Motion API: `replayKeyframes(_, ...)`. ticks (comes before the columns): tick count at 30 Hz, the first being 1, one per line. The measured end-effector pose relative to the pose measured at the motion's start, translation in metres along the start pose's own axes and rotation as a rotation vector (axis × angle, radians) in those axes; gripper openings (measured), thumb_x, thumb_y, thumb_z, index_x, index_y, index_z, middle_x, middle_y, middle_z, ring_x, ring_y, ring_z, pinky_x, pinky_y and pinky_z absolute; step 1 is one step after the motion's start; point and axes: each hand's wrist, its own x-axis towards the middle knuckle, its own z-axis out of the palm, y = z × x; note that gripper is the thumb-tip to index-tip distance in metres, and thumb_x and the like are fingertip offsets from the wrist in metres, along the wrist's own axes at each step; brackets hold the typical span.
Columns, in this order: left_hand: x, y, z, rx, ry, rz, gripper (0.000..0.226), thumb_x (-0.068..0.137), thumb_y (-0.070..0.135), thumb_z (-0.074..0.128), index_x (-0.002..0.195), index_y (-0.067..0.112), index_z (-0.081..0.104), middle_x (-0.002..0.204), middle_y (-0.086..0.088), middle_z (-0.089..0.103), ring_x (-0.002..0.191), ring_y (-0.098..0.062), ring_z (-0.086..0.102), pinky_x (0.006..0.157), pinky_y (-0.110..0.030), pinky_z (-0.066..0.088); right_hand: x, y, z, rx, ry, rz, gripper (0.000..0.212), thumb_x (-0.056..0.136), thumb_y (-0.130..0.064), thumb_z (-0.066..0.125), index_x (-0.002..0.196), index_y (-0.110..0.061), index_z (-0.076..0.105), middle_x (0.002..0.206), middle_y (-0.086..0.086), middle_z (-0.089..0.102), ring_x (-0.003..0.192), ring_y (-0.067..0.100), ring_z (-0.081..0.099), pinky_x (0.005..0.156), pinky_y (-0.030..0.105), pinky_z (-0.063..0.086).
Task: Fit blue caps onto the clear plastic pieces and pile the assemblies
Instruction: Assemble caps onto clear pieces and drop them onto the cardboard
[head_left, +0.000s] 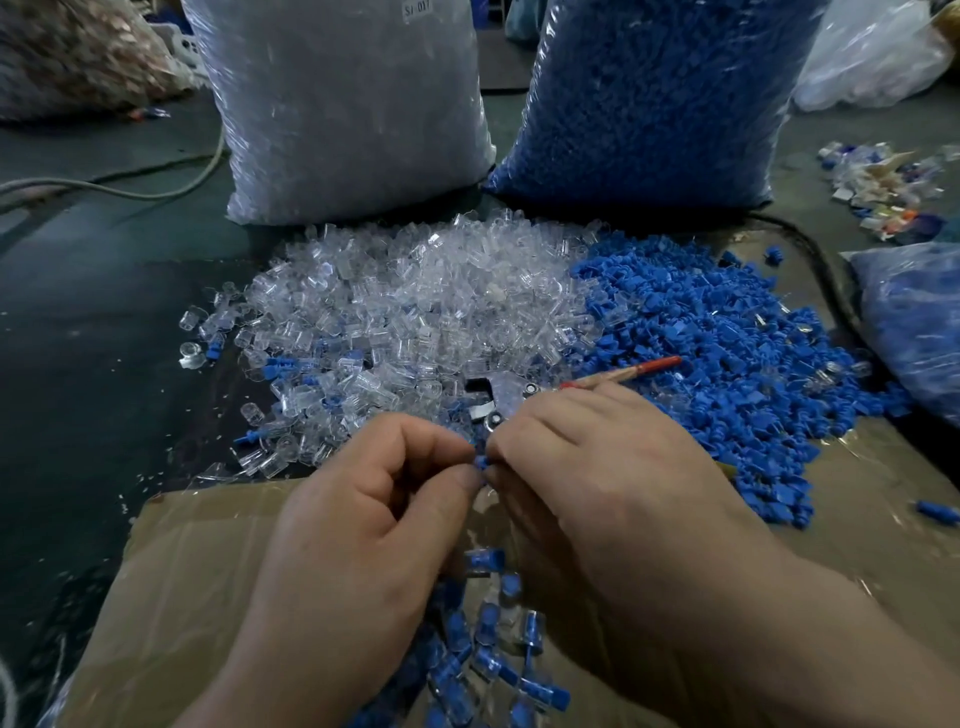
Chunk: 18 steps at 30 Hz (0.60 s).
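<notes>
Left hand (363, 519) and right hand (597, 467) pinched 1 blue cap (480, 461) together. The assemblies pile (483, 639) was small, and a large clear pieces heap (415, 301) remained.

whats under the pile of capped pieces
A sheet of brown cardboard lies under the capped pieces. The left hand and right hand cover part of the pile. Both pinch a blue cap.

- White label (417, 9) stuck near the top of the big bag of clear plastic pieces (353, 104): dark printed characters that read about "SJ 017".
- The print is blurred and sits at the frame's top edge, so the mark between the letters and digits cannot be told.
</notes>
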Motion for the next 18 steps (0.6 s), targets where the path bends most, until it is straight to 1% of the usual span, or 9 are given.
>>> replayKeyframes(4, 0.002, 0.003, -0.004, -0.056, 0.000, 0.010, 0.028, 0.084, 0.070, 0.058, 0.090, 0.044, 0.066, 0.068, 0.015, 0.068, 0.058, 0.000, 0.062, 0.050, -0.009, 0.046, -0.003, -0.001, -0.001, 0.053, 0.016, 0.036, 0.010, 0.085, -0.011, 0.064, 0.093, -0.016, 0.060, 0.087, -0.001, 0.058, 0.078, 0.022, 0.053, 0.070, 0.040, 0.044)
replayKeyframes(7, 0.004, 0.000, -0.007, -0.067, -0.094, -0.029, 0.049, 0.078, 0.075, 0.047, 0.082, 0.030, 0.065, 0.061, 0.008, 0.062, 0.053, -0.001, 0.055, 0.050, -0.014, 0.045, -0.001, -0.007, -0.001, 0.106, 0.063, 0.005, 0.003, 0.091, -0.013, 0.058, 0.090, -0.014, 0.059, 0.083, -0.001, 0.054, 0.074, 0.019, 0.048, 0.065, 0.036, 0.041)
replayKeyframes(8, 0.004, -0.001, -0.007, -0.095, -0.137, -0.045, 0.050, 0.076, 0.073, 0.046, 0.079, 0.026, 0.063, 0.058, 0.007, 0.060, 0.051, -0.001, 0.053, 0.047, -0.016, 0.044, -0.001, -0.009, -0.004, 0.138, 0.048, 0.019, 0.009, 0.096, -0.017, 0.052, 0.087, -0.015, 0.056, 0.081, -0.002, 0.052, 0.072, 0.017, 0.045, 0.063, 0.034, 0.038)
replayKeyframes(10, 0.004, -0.002, -0.008, -0.158, -0.169, -0.035, 0.045, 0.078, 0.069, 0.058, 0.077, 0.025, 0.062, 0.053, 0.009, 0.054, 0.047, 0.000, 0.048, 0.043, -0.013, 0.038, -0.002, -0.013, -0.005, 0.198, -0.001, 0.075, 0.024, 0.099, -0.036, 0.038, 0.084, -0.022, 0.050, 0.077, -0.010, 0.046, 0.067, 0.010, 0.040, 0.058, 0.031, 0.035)
replayKeyframes(12, 0.003, -0.001, -0.010, -0.156, -0.180, 0.056, 0.034, 0.081, 0.062, 0.058, 0.081, 0.028, 0.063, 0.054, 0.010, 0.054, 0.048, 0.000, 0.047, 0.044, -0.012, 0.037, -0.003, -0.016, -0.005, 0.410, -0.087, 0.225, 0.030, 0.094, -0.049, 0.036, 0.079, -0.026, 0.047, 0.069, -0.012, 0.047, 0.064, 0.009, 0.045, 0.055, 0.032, 0.037)
replayKeyframes(14, 0.003, 0.001, -0.011, -0.065, -0.196, 0.184, 0.023, 0.086, 0.055, 0.055, 0.087, 0.033, 0.063, 0.064, 0.010, 0.060, 0.053, -0.002, 0.052, 0.049, -0.012, 0.040, -0.004, -0.018, -0.008, 0.927, -0.182, 0.443, 0.026, 0.083, -0.043, 0.046, 0.069, -0.022, 0.049, 0.057, -0.010, 0.047, 0.052, 0.006, 0.041, 0.049, 0.030, 0.035)
replayKeyframes(16, 0.003, 0.003, -0.015, 0.013, -0.231, 0.275, 0.015, 0.088, 0.048, 0.056, 0.092, 0.036, 0.063, 0.073, 0.012, 0.062, 0.061, -0.005, 0.057, 0.055, -0.012, 0.042, -0.001, -0.016, -0.015, 1.201, -0.288, 0.597, 0.022, 0.078, -0.034, 0.050, 0.060, -0.021, 0.052, 0.052, -0.005, 0.044, 0.047, 0.012, 0.037, 0.043, 0.026, 0.031)
replayKeyframes(17, 0.003, 0.004, -0.017, 0.052, -0.247, 0.294, 0.013, 0.088, 0.047, 0.058, 0.092, 0.036, 0.063, 0.075, 0.014, 0.063, 0.063, -0.004, 0.058, 0.056, -0.011, 0.042, -0.001, -0.014, -0.016, 1.164, -0.324, 0.597, 0.025, 0.080, -0.035, 0.051, 0.059, -0.021, 0.052, 0.051, -0.005, 0.044, 0.047, 0.012, 0.038, 0.043, 0.028, 0.032)
replayKeyframes(18, 0.004, 0.004, -0.020, 0.091, -0.255, 0.289, 0.013, 0.086, 0.048, 0.059, 0.091, 0.037, 0.064, 0.075, 0.016, 0.064, 0.063, -0.004, 0.060, 0.055, -0.009, 0.042, -0.002, -0.011, -0.015, 0.987, -0.323, 0.554, 0.030, 0.084, -0.039, 0.052, 0.061, -0.020, 0.052, 0.052, -0.006, 0.047, 0.048, 0.010, 0.041, 0.045, 0.032, 0.035)
